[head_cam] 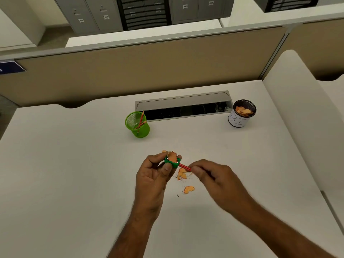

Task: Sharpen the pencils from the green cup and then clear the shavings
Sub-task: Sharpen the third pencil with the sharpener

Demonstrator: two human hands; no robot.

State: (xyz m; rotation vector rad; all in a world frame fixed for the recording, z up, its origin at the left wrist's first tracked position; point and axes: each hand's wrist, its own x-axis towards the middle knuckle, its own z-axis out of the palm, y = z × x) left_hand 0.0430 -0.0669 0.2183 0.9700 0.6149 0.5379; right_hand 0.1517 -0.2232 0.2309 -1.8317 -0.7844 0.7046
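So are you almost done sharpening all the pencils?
Not yet. Some shavings already sit in the black bin. The left hand holds the green sharpener while the right hand works a red pencil. Two pencils wait in the green cup, and shavings still need clearing.

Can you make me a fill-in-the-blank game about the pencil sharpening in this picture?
1. The left hand holds a green ____.
2. The right hand pushes a ____ pencil into it.
3. Two more pencils stand in the ____ cup.
4. The black cup with the white label holds orange pencil ____.

Missing words: sharpener, red, green, shavings
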